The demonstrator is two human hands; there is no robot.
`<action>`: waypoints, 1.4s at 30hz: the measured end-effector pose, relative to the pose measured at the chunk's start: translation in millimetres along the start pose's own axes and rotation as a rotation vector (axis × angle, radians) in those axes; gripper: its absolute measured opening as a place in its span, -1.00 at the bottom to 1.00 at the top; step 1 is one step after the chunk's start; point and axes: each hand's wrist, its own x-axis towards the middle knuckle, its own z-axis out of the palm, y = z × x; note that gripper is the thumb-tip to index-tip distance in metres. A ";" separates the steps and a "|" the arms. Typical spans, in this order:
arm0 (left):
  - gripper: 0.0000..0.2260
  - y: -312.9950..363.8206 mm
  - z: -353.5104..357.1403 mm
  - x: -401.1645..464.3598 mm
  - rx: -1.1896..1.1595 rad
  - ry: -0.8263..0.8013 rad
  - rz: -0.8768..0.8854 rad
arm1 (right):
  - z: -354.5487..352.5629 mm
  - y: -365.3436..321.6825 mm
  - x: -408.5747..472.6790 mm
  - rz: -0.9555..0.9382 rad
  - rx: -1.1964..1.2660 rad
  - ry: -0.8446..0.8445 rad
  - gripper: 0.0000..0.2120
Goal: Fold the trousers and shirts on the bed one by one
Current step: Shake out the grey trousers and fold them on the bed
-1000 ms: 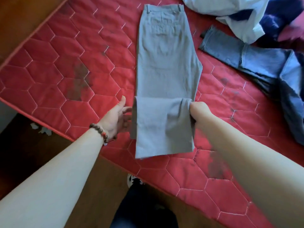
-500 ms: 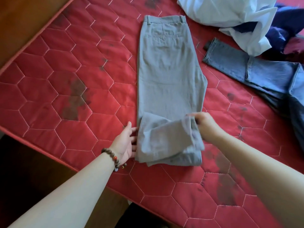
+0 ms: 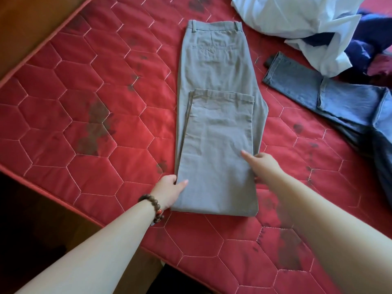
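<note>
We see the left hand (image 3: pixel 167 190) at about 7 o'clock from the middle of the picture, holding the left edge of the grey trousers (image 3: pixel 218 124), with the thumb on top of the cloth and the other fingers tucked under the edge. A bead bracelet (image 3: pixel 151 205) sits on that wrist. The right hand (image 3: pixel 262 166) is at about 4 o'clock, at the right edge of the trousers, with one finger lying straight on top of the cloth and the thumb down at the side; we cannot tell if it is really gripping. The trousers lie flat in the middle of the red mattress (image 3: pixel 74 124), with the legs folded up over the top part and the waistband at 12 o'clock. At 3 o'clock we see blue jeans (image 3: pixel 331 98) lying well apart from the trousers. At 1 o'clock is a crumpled white shirt (image 3: pixel 297 15), with dark blue cloth (image 3: pixel 369 47) just beside it.
</note>
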 end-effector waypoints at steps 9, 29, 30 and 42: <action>-0.69 -25.6 8.8 -36.2 0.061 0.096 0.113 | 18.6 76.7 -69.9 -0.174 0.119 -0.112 -0.84; -0.88 -124.8 50.1 -110.0 -0.160 -0.079 -0.107 | 32.4 191.2 -143.8 -0.032 0.103 -0.263 -0.89; -0.89 -120.1 49.3 -107.7 -0.217 -0.084 -0.113 | 31.7 186.9 -141.5 -0.035 0.146 -0.263 -0.86; -0.71 -20.8 32.6 -16.8 -0.152 0.223 0.029 | 42.3 88.0 -58.8 -0.062 0.547 -0.162 -0.86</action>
